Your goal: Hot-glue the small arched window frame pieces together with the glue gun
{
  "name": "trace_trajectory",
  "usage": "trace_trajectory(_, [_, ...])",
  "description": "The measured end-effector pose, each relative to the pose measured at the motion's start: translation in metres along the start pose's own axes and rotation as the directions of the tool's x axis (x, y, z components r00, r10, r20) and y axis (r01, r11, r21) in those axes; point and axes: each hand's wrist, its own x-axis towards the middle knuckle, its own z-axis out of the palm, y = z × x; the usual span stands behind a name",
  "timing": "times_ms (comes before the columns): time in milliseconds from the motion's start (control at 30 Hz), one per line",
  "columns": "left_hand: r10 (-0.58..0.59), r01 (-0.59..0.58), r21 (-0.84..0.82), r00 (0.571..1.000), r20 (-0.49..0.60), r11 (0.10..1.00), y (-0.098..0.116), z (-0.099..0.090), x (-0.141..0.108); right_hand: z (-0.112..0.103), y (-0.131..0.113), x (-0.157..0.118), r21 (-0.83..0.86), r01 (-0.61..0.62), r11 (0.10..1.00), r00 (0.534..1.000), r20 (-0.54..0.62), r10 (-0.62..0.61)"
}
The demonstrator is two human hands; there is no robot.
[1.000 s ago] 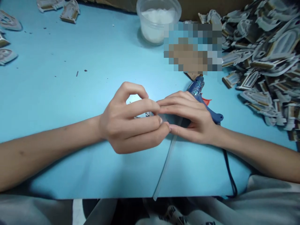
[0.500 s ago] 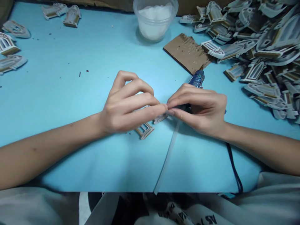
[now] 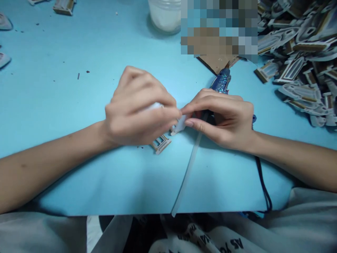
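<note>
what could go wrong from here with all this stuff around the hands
The right hand is right by the glue gun, so a small shift might knock it; whether it is hot can't be seen.

The clear glue stick reaches the table's front edge, where clothing could perhaps catch it.

The small frame piece lies partly beneath the left hand, which might brush it aside.

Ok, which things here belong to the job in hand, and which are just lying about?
Likely the job:
white piece by the right hand
window-shaped cutout near the left hand
glue gun
glue stick

Likely just lying about:
plastic tub
cardboard scrap
dark crumbs
heaped cutouts
</note>
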Motion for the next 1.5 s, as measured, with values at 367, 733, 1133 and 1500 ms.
trace_trajectory(367, [-0.191, 0.232, -0.135, 0.946, 0.262, 0.963, -0.033, -0.001, 0.006, -0.001, 0.002, -0.003, -0.188, -0.052, 0.981, 0.997, 0.044, 0.062])
trace_trajectory(733, [-0.208, 0.276, -0.189, 0.926, 0.314, 0.943, -0.031, -0.001, 0.007, -0.004, 0.001, -0.001, -0.190, 0.020, 0.982, 0.988, 0.153, 0.009])
trace_trajectory(1133, [-0.349, 0.386, -0.326, 0.922, 0.168, 0.863, -0.027, 0.005, 0.009, 0.005, 0.001, -0.005, -0.231, 0.068, 0.971, 0.997, 0.041, -0.060])
trace_trajectory(1500, [-0.664, 0.542, -0.622, 0.747, 0.047, 0.566, -0.033, 0.007, 0.014, -0.067, 0.082, 0.158, -0.773, -0.079, 0.629, 0.991, 0.009, 0.135])
